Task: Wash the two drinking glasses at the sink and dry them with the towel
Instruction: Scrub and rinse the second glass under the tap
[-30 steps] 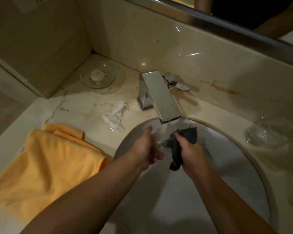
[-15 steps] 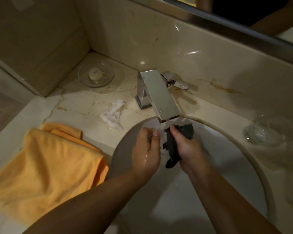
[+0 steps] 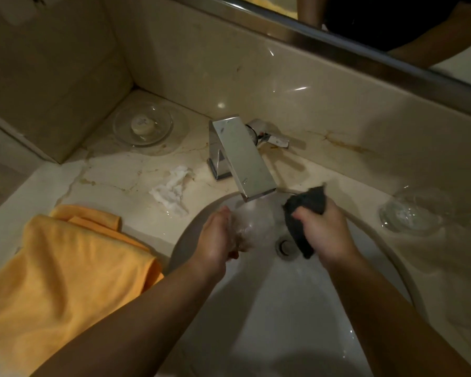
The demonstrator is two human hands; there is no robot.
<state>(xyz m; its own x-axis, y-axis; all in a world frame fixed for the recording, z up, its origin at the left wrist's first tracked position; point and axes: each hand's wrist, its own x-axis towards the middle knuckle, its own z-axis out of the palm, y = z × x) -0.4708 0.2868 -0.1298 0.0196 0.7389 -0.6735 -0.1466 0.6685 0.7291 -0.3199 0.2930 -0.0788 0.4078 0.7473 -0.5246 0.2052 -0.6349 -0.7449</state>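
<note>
Two drinking glasses are showing, and one of them is in hand. The left hand (image 3: 218, 235) is curling its fingers round the first glass (image 3: 252, 224), which is clear and blurred. It is holding the glass over the sink (image 3: 283, 322), just under the mouth of the single chrome faucet (image 3: 242, 156); whether water is running I cannot tell. The right hand (image 3: 325, 232) is gripping one dark cloth (image 3: 306, 209) in a closed fist, just to the right of that glass and apart from it. A tail of the cloth is hanging down beside the one drain (image 3: 284, 246). The second glass (image 3: 411, 213) is sitting on the marble counter (image 3: 114, 170) to the right of the basin, well apart from both hands; whether it is standing or lying on its side I cannot tell. One orange towel (image 3: 65, 262) is lying rumpled on the counter to the left of the sink, reaching up to the basin's rim. One crumpled white tissue (image 3: 172, 189) is lying between the towel and the faucet. One clear soap dish (image 3: 162, 134) is sitting in the back left corner, carrying one small round soap (image 3: 142, 125). The faucet's one lever (image 3: 276, 138) is pointing to the right. The mirror (image 3: 392, 23) along the top is reflecting two arms.
</note>
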